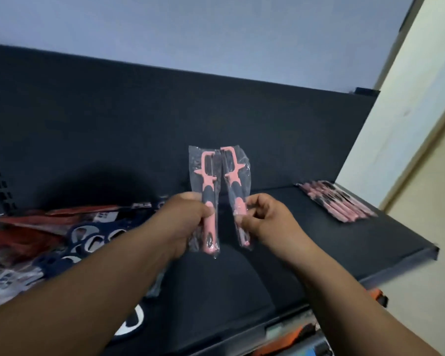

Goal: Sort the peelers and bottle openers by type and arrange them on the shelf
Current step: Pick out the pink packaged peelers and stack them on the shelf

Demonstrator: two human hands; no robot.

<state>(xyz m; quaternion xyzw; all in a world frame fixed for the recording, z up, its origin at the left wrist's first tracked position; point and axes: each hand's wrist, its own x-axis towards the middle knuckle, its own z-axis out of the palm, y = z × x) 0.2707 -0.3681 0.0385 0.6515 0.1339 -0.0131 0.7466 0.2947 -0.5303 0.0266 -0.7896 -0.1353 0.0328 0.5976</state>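
Two bagged pink peelers are being held upright above the shelf (370, 240). The left hand (190, 219) is holding the left peeler (207, 186) by its handle, fingers curled round it. The right hand (262, 219) is pinching the right peeler (233, 176) likewise, so each grip is closed on its own tool. A row of peelers (337, 201) is lying at the shelf's right end, and bottle openers (88, 240) are heaped at the left. Judged best: laying both parallel, heads matching, just beside that row.
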